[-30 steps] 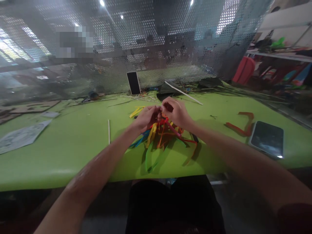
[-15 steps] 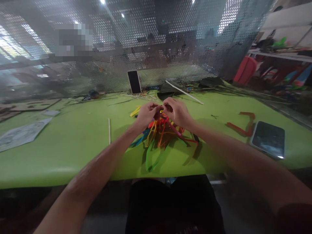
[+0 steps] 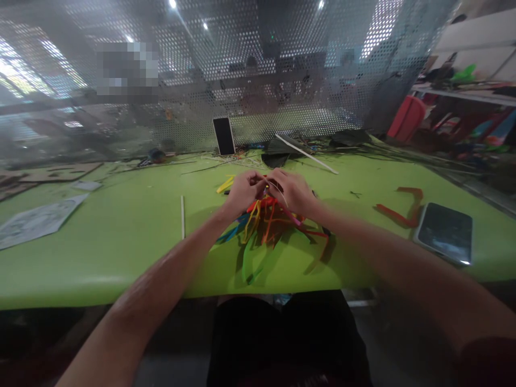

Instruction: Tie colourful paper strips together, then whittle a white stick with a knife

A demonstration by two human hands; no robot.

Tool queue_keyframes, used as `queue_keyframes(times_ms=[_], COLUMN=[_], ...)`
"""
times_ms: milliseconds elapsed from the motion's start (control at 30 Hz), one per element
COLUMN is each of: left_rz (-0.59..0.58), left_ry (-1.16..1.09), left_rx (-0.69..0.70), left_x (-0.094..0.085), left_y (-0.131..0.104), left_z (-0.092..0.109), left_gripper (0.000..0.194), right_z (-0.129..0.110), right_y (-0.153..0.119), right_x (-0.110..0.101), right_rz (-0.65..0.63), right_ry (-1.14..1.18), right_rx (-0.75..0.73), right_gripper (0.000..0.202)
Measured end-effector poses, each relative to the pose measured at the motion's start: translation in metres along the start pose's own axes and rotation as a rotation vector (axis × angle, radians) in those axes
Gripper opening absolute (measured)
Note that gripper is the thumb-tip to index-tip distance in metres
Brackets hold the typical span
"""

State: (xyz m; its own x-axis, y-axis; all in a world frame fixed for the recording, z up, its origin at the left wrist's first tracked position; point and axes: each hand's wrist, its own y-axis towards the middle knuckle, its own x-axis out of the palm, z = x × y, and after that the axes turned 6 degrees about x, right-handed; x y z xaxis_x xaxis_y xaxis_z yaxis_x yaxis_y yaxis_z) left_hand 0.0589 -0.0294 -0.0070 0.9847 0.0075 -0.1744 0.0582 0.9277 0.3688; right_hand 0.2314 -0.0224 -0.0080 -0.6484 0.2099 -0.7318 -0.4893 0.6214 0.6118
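Green counter (image 3: 121, 242), colourful strip bundle (image 3: 266, 220) just below both hands: left hand (image 3: 243, 191) pinching thin strand (image 3: 281, 193), right hand (image 3: 295, 191) now curled slightly lower, can't tell its hold, so fiddly finger-work apparently continues.

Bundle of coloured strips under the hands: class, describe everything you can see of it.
The bundle of coloured strips is a loose spray of narrow, flexible-looking, perhaps fabric strips in red, orange, yellow, blue, green and pink. Red clusters near the top; ends fan out, some curling, toward the near edge of the green table. The left hand and right hand meet over its upper part, hiding any join; what they touch is unclear.
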Motion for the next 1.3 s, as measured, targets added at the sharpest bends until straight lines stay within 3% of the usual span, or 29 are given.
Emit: queue_keyframes(times_ms=[200,467,833,1300], left_rz=[0.013,0.004,0.038,0.034], left_ry=[0.086,-0.046,-0.261,-0.235], left_rx=[0.082,0.065,-0.098,-0.063], left_x=[0.001,0.005,0.003,0.002], left_y=[0.0,-0.001,-0.003,-0.002], left_z=[-0.004,0.002,0.015,0.011], left_gripper=[0.011,0.006,0.011,0.011], right_z=[0.002,0.002,-0.003,-0.003], right_y=[0.0,0.003,0.003,0.002], right_x=[0.001,0.003,0.002,0.004], right_rz=[0.036,0.238,0.166,0.151], right_ry=[-0.033,0.255,0.29,0.307], right_rx=[-0.008,0.085,0.106,0.091], right_gripper=[0.01,0.01,0.011,0.004])
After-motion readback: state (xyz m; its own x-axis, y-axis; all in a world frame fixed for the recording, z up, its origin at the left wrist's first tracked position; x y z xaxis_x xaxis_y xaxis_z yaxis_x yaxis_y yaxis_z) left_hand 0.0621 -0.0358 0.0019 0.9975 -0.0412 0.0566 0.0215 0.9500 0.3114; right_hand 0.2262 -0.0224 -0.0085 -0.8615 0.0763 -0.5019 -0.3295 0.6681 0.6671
